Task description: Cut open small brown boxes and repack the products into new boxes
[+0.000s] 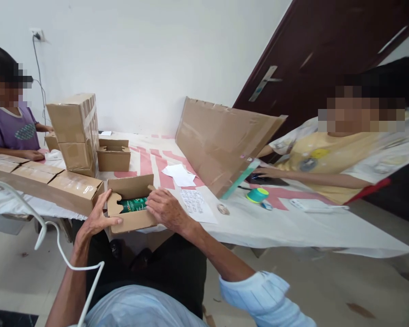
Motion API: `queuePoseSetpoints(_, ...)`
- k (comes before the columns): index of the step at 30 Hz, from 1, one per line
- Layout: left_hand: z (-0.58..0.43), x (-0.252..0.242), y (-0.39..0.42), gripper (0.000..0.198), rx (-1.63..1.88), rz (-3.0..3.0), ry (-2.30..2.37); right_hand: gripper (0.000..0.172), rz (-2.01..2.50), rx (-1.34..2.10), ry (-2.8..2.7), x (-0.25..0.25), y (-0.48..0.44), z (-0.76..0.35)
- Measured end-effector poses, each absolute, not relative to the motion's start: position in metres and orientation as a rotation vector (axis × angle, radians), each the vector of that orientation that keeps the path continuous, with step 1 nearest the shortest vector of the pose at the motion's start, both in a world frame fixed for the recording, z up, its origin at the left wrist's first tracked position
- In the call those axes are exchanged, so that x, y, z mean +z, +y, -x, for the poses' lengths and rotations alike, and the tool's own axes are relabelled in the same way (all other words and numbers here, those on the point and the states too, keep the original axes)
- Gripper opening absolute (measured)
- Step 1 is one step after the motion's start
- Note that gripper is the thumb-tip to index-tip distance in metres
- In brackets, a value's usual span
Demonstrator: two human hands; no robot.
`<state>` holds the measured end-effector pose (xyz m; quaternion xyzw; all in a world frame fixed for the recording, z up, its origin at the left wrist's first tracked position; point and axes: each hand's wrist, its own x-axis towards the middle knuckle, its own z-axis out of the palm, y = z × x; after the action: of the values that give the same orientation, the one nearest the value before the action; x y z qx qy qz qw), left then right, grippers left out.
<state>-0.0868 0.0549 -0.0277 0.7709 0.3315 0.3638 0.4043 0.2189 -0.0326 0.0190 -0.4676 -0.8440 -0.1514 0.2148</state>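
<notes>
A small open cardboard box (133, 223) rests at the near edge of the table, tilted toward me. Inside it lies a green package (134, 204) with printed lettering. My left hand (102, 213) grips the box's left end, thumb along the near side and fingers by the left flap. At the right end, my right hand (165, 206) has its fingers curled over the end flap, close to the green package; its fingertips are partly hidden. The long back flap (131, 184) stands up.
Taped cartons (73, 184) line the left, with a tall stack (71, 131) and another open box (114, 156) behind. A big cardboard sheet (221, 141) leans mid-table. Papers (180, 175) and a tape roll (257, 195) lie rightward. A white cable (59, 245) hangs at left. Two people sit at the sides.
</notes>
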Motion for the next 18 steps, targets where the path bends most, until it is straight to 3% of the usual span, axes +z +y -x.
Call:
queuePoseSetpoints(3,0.088,-0.029,0.054,0.119,0.94,-1.955,0.826,0.022,1.471,-0.562,-2.32,0.033,-0.03,-0.237)
queuePoseSetpoints(8,0.086,-0.026,0.051,0.121,0.926,-1.955,0.857,0.009,1.778,-0.457,-2.493,0.043,-0.011,-0.247)
queuePoseSetpoints(18,0.088,-0.026,0.051,0.125,0.911,-1.959,0.844,0.041,1.547,0.041,-2.924,0.045,0.045,-0.213)
